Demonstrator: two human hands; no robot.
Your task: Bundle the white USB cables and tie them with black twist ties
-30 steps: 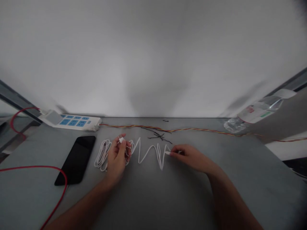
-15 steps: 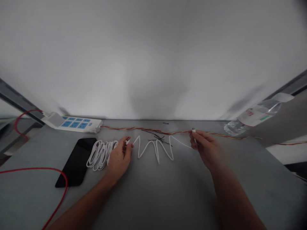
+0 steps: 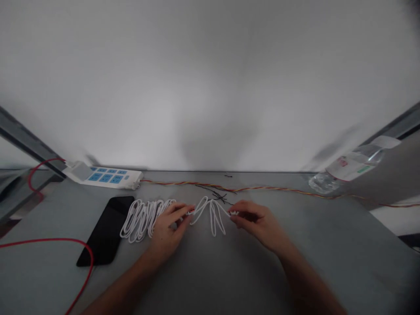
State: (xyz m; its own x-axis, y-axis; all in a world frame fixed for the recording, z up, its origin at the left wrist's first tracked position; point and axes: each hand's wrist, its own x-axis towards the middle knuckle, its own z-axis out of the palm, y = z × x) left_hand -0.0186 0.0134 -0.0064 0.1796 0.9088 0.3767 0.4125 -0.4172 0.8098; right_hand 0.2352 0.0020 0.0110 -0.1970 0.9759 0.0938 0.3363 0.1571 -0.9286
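Since half a second ago the right hand (image 3: 259,223) has come back down and inward from near the twisted wire, and now rests on the table (image 3: 210,280) with its fingertips close to those of the left hand (image 3: 169,227); the zigzag of white cable (image 3: 211,214) between them has closed up from wide bends into tight, narrow loops. Right thumb and forefinger are pinched narrow on the cable's end at the left tip of that hand; the connector itself is too small to make out. Left hand lies palm down, fingers stretched toward the right, their tips pinching the cable just where the loose loops begin. Behind the left knuckles, on the side away from the right hand, the remaining cable lies in a flat bundle of coils (image 3: 142,214) on the table, touching the hand. Beyond that bundle lies a black phone (image 3: 106,229), face up, just beside the coils. A red cord (image 3: 65,243) curves around the near end of the phone. Past the fingertips, toward the wall, a few thin black ties (image 3: 218,194) lie scattered, and a twisted red-and-yellow wire (image 3: 272,189) runs across the table behind them. A white power strip (image 3: 105,177) with blue sockets sits far beyond the left fingers. A clear water bottle (image 3: 351,166) lies on its side well off beyond the right hand.
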